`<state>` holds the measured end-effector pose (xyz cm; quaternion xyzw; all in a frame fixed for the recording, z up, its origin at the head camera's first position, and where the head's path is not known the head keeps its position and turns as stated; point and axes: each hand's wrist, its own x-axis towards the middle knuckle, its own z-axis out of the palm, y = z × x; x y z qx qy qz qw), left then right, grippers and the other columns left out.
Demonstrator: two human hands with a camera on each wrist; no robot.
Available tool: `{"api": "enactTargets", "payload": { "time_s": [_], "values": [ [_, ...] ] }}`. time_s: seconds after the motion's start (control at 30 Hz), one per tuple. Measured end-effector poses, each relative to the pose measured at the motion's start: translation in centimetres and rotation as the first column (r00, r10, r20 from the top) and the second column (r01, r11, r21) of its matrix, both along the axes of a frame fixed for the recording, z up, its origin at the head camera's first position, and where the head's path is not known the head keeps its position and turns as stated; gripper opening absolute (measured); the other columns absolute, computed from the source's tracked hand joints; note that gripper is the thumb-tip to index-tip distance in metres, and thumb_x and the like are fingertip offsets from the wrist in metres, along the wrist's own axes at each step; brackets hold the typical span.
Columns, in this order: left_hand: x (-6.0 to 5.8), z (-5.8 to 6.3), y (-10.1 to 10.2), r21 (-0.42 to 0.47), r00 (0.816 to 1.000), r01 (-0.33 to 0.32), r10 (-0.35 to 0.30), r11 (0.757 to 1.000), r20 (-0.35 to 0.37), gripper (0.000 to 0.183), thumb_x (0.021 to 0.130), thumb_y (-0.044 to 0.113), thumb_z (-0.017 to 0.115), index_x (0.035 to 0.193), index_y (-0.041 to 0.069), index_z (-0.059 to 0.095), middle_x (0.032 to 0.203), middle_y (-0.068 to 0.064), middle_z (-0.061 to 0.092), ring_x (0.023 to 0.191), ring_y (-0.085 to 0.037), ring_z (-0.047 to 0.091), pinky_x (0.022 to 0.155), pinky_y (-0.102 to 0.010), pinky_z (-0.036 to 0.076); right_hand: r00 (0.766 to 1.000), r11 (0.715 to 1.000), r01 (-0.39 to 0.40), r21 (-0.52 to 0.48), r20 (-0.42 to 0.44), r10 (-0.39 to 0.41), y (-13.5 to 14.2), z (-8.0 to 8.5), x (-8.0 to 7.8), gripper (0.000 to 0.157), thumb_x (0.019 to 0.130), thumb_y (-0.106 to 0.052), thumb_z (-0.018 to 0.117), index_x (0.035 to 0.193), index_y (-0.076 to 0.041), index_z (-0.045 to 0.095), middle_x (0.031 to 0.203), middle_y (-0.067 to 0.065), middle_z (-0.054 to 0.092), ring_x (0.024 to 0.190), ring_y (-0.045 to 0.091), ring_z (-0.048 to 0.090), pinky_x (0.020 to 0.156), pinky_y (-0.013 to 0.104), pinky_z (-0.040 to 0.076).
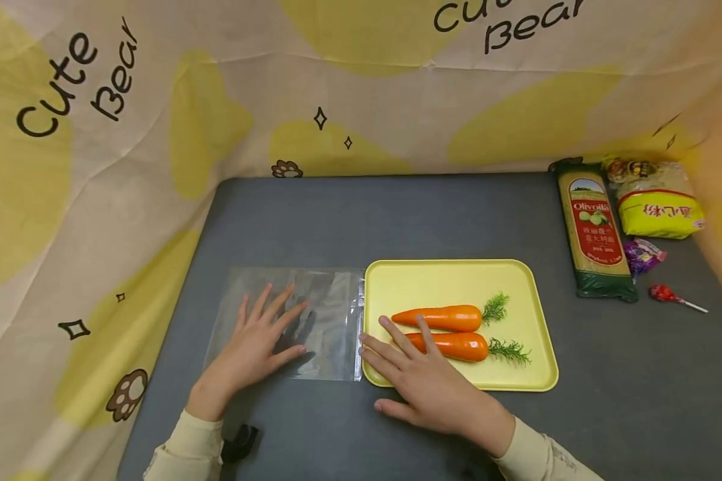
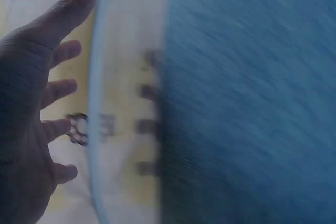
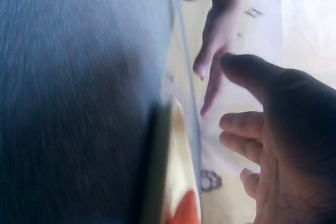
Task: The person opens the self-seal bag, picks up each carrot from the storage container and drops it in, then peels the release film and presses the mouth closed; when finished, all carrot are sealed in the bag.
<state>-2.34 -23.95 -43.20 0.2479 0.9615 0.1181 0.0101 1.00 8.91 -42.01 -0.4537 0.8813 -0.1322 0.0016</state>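
Note:
My left hand [image 1: 254, 349] is over a clear plastic zip bag [image 1: 333, 314], its fingers spread and straight. The bag lies flat, with its zip edge [image 1: 358, 334] right along the left side of a yellow tray [image 1: 457, 284]. Two orange carrots with green tops lie side by side in the tray, a rear carrot [image 1: 451, 316] and a front carrot [image 1: 466, 347]. Over the tray's front left corner my right hand [image 1: 430, 391] spreads its fingers, overlapping the carrots' tips in the head view. In the right wrist view this hand [image 3: 294, 129] appears raised above the tray rim [image 3: 178, 124], holding nothing.
At the back right lie a pack of spaghetti [image 1: 598, 234], a yellow-and-clear food bag [image 1: 658, 200], a purple-wrapped sweet [image 1: 642, 256] and a red lollipop [image 1: 668, 294]. A printed cloth [image 1: 367, 87] hangs behind the grey table [image 1: 367, 214]. A black object [image 1: 239, 443] is beside the left sleeve.

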Motion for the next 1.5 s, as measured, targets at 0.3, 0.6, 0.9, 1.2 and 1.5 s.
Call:
{"api": "enactTargets", "payload": {
  "time_s": [0.3, 0.6, 0.9, 1.2, 1.5],
  "values": [
    [0.3, -2.3, -1.4, 0.057, 0.999, -0.027, 0.024, 0.998, 0.039, 0.058, 0.088, 0.046, 0.063, 0.139, 0.025, 0.046, 0.151, -0.005, 0.029, 0.139, -0.037, 0.020, 0.103, -0.069, 0.015, 0.997, 0.996, -0.056, 0.071, -0.056, 0.060, -2.9, -1.7, 0.4, 0.067, 0.088, -0.056, 0.055, 0.139, -0.012, 0.048, 0.146, 0.004, 0.041, 0.143, 0.030, 0.009, 0.106, 0.068, 0.001],
    [-0.3, -2.9, -1.5, 0.075, 0.998, -0.044, 0.047, 0.996, -0.041, 0.049, 0.085, 0.036, 0.069, 0.131, 0.025, 0.056, 0.145, -0.005, 0.040, 0.135, -0.037, 0.030, 0.101, -0.066, 0.023, 0.994, 0.986, -0.034, 0.163, -0.094, 0.049, -3.7, -1.9, 0.3, 0.064, 0.089, -0.055, 0.054, 0.136, -0.012, 0.052, 0.145, 0.004, 0.042, 0.143, 0.030, 0.009, 0.107, 0.067, 0.000],
    [-1.0, -2.8, -1.3, 0.189, 0.990, -0.060, 0.082, 0.980, -0.112, 0.030, 0.080, 0.022, 0.076, 0.109, 0.021, 0.070, 0.131, -0.007, 0.055, 0.126, -0.039, 0.042, 0.099, -0.061, 0.031, 0.993, 0.985, -0.019, 0.170, -0.115, 0.039, -3.9, -2.0, 0.3, 0.063, 0.088, -0.055, 0.054, 0.134, -0.012, 0.053, 0.142, 0.004, 0.045, 0.143, 0.031, 0.011, 0.106, 0.068, 0.000],
    [-1.3, -2.8, -1.1, 0.308, 0.974, -0.084, 0.142, 0.948, -0.174, 0.021, 0.069, 0.009, 0.082, 0.089, 0.016, 0.077, 0.112, -0.008, 0.067, 0.115, -0.037, 0.053, 0.097, -0.050, 0.040, 0.995, 0.983, -0.018, 0.183, -0.098, 0.037, -3.9, -1.9, 0.2, 0.061, 0.088, -0.054, 0.054, 0.133, -0.012, 0.055, 0.143, 0.004, 0.044, 0.142, 0.031, 0.013, 0.106, 0.068, 0.001],
    [-1.8, -2.7, -1.9, 0.458, 0.961, -0.134, 0.228, 0.879, -0.157, 0.016, 0.074, 0.008, 0.080, 0.087, 0.016, 0.075, 0.100, -0.002, 0.071, 0.104, -0.029, 0.063, 0.096, -0.025, 0.044, 0.996, 0.981, -0.014, 0.194, -0.081, 0.031, -3.9, -1.6, 0.3, 0.061, 0.088, -0.053, 0.055, 0.133, -0.012, 0.055, 0.143, 0.003, 0.044, 0.142, 0.030, 0.013, 0.106, 0.068, 0.001]
  ]
}}
